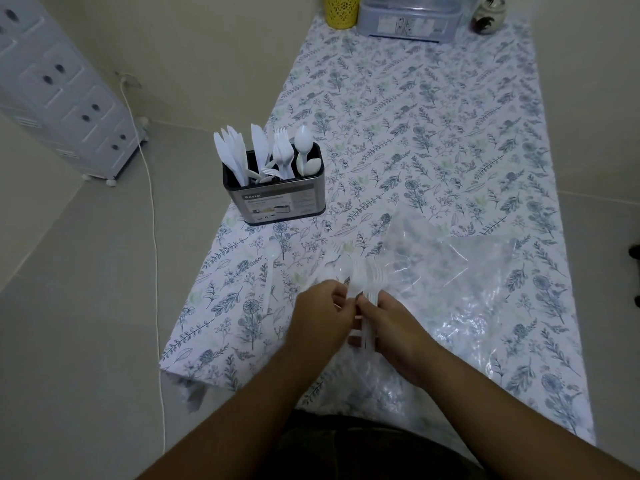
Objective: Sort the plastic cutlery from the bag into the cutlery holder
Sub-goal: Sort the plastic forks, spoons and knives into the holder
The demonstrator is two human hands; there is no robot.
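A dark metal cutlery holder (277, 199) stands near the left edge of the floral cloth, with white plastic knives (232, 154) at its left, forks (282, 154) in the middle and spoons (304, 143) at its right. A clear plastic bag (460, 282) lies crumpled in front of me. My right hand (394, 327) grips a bundle of white plastic forks (367, 280), tines pointing away. My left hand (320, 313) pinches at the same bundle from the left. A single spoon (270, 255) lies loose on the cloth, left of the bundle.
The floral cloth (433, 116) covers a long surface. At its far end stand a yellow perforated cup (341, 10), a grey plastic box (410, 19) and a small jar (488, 15). A white drawer cabinet (59, 88) and a cable (152, 216) are on the tiled floor at left.
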